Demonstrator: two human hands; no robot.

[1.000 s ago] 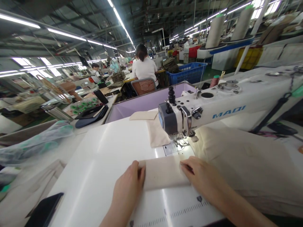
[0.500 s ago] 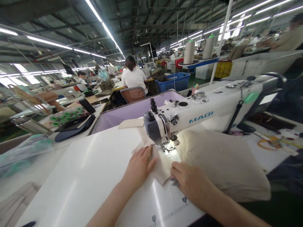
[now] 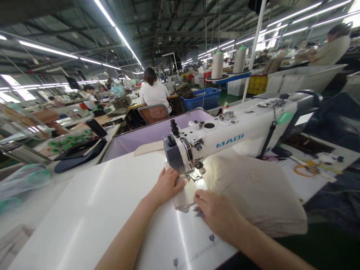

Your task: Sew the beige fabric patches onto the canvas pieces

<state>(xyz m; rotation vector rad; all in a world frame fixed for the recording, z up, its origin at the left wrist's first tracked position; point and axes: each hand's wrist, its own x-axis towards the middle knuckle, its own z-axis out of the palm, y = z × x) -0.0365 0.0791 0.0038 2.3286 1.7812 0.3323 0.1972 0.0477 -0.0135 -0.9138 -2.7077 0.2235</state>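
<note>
A small beige fabric piece lies under the presser foot of a white sewing machine. My left hand rests flat on its left side, fingers stretched toward the machine head and thumb apart. Close to the near right edge of the piece is my right hand, its fingers curled and fingertips at the fabric. Grey pointed blades, seemingly thread snips, stick out beneath that hand; their handles are hidden in it. A larger folded beige fabric lies right of the needle, beside my right hand.
Another beige piece lies behind the machine head, near a lilac bin. A dark blue pouch sits on the left table. Orange-handled scissors lie at right. Thread cones stand behind, and a co-worker sits ahead.
The small fabric piece has moved forward under the presser foot, so less of it shows on my side. My left hand has slid forward and nearer the needle. The whole view has shifted slightly.
</note>
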